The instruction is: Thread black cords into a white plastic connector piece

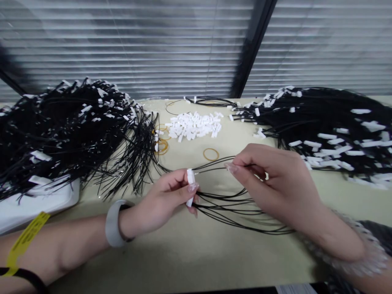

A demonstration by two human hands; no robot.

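Between the thumb and fingers of my left hand [167, 198] is a white connector housing [190, 177], held upright. Several thin black wires [226, 210] run from its right side and curve off beneath my right hand [272, 183]. My right thumb and forefinger pinch a single black wire [211, 169]. Its bare metal tip points at the upper part of the housing, very close to it; whether it touches I cannot tell. The far ends of the wires are hidden behind my right hand and wrist.
A heap of loose white connector housings [194, 125] lies mid-table, with a rubber band [211, 154] in front. Large piles of black wires stand at left [61, 130] and right [330, 118]. Under the left pile is a white tray [69, 196]. Window blinds [171, 49] rise behind the table.
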